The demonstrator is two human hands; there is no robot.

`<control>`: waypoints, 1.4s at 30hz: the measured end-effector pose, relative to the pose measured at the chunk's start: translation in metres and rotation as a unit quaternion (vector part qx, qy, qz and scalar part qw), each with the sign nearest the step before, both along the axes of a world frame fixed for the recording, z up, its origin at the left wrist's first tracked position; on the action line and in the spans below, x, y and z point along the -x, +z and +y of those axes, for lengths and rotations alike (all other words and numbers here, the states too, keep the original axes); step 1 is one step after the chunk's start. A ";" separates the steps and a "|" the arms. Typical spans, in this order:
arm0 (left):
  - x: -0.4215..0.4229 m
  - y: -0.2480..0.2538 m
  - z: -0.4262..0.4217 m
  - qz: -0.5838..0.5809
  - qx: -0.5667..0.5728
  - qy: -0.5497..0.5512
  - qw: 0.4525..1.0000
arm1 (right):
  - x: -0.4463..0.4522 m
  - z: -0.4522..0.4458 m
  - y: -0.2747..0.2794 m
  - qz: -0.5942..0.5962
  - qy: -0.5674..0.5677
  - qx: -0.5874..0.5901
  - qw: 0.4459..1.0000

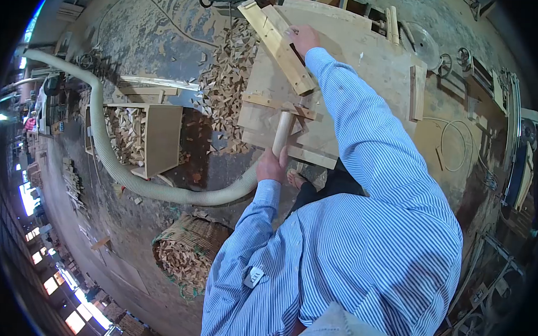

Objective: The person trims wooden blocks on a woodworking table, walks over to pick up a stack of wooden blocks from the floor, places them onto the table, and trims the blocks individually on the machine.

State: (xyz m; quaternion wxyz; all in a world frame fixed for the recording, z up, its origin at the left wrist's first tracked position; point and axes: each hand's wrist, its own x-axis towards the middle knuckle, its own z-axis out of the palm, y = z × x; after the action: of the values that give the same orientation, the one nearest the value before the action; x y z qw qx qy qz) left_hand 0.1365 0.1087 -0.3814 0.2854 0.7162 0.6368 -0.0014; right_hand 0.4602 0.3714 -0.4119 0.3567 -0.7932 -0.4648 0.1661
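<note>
My left hand (271,166) is closed round the end of a corrugated cream suction hose (179,195), just below its pale straight nozzle (282,133). The nozzle's tip rests over the near edge of the wooden worktable (354,94), by a short wood strip (277,105). Farther out, my right hand (303,40) is low over the tabletop beside a long wooden fence board (276,44). Its fingers are bent together next to the board and a dark slot. Whatever they may hold is hidden.
Triangular wood offcuts (225,77) heap on the floor left of the table. An offcut-filled wooden box (163,137) and a wicker basket (189,248) stand at the left. A wood block (417,93) sits at the table's right edge. My bare foot (296,179) shows below.
</note>
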 end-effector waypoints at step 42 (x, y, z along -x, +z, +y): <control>-0.072 0.000 0.058 0.011 -0.021 -0.007 1.000 | -0.087 0.017 0.026 -0.150 0.028 -0.033 0.988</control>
State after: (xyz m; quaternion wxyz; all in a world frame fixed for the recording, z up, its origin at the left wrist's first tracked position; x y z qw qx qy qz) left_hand 0.2082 0.1672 -0.3817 0.2634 0.7261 0.6351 0.0017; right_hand 0.5469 0.3883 -0.3862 0.3042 -0.7835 -0.5404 0.0397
